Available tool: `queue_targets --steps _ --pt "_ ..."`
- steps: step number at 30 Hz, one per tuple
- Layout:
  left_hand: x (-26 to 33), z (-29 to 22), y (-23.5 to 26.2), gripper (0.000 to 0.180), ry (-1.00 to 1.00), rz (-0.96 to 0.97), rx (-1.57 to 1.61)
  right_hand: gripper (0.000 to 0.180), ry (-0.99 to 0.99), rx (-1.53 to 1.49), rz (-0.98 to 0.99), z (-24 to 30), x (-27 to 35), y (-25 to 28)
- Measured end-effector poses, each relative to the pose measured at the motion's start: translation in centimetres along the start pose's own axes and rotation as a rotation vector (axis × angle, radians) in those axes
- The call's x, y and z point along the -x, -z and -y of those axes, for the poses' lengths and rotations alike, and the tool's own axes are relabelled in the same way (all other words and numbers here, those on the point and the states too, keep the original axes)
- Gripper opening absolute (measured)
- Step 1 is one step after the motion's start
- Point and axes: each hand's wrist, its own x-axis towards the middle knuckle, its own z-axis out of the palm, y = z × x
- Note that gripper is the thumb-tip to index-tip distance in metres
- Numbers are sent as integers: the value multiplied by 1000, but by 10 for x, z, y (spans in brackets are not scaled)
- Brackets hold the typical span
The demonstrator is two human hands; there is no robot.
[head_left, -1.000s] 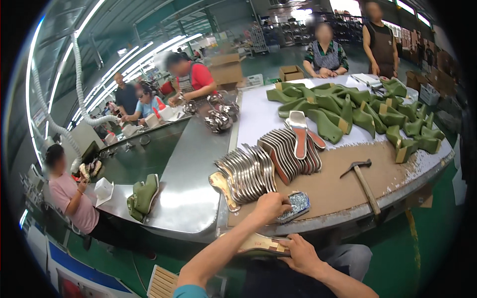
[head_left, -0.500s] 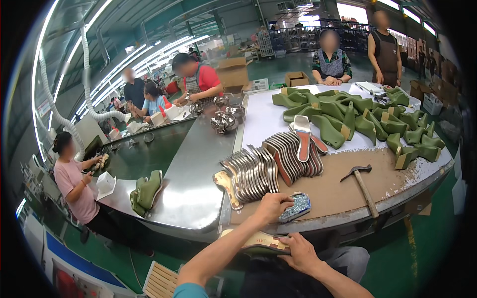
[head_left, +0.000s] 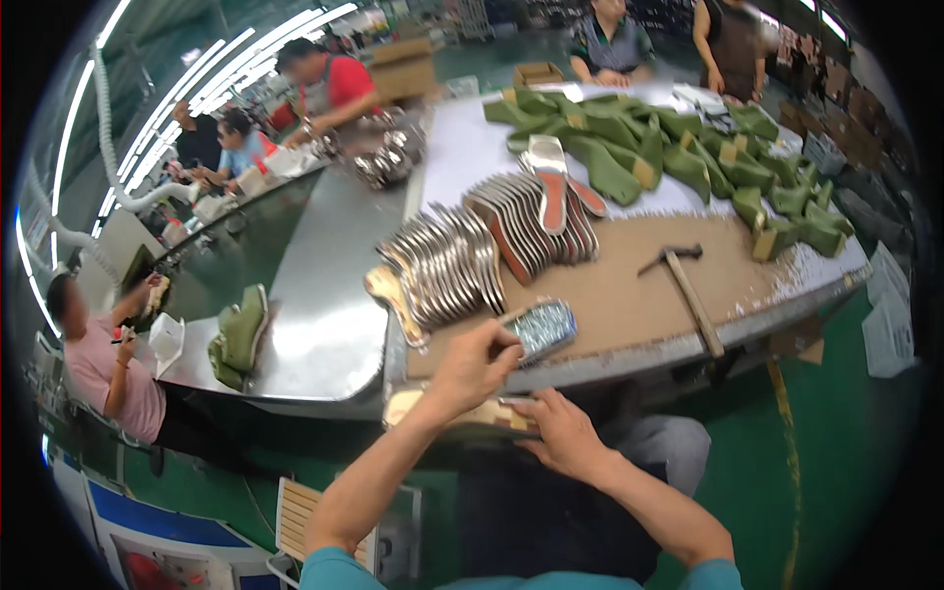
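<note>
My right hand (head_left: 564, 435) grips the end of a shoe last with a pale insole on its upturned sole (head_left: 492, 417), held at the table's near edge. My left hand (head_left: 476, 366) is closed in a pinch above the last, beside the nail box; whatever lies between its fingertips is too small to make out. The small blue-rimmed box (head_left: 547, 330) is filled with tiny shiny nails. My left forearm crosses in front of part of the last. Just beyond the left hand stands a row of metal-edged insoles (head_left: 442, 265), with a pale one (head_left: 395, 303) at its near end.
A hammer (head_left: 688, 295) lies on the brown board (head_left: 629, 280). Many green shoe lasts (head_left: 615, 167) are heaped at the back right. Green lasts (head_left: 239, 337) stand on the metal table (head_left: 324, 334) at left. Co-workers stand or sit around the tables.
My left hand has drawn back from the nail box toward the last, still pinched. The right hand keeps its grip on the last. The whole view has shifted, so the tables appear higher.
</note>
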Motion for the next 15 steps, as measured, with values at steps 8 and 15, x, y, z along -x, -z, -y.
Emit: queue_targets --steps 8,15 --pt "58 0 -10 8 57 7 39 56 -90 -39 110 -5 0 41" --pt "51 -4 -24 5 -228 44 -470 53 -575 919 -116 -120 23 145"
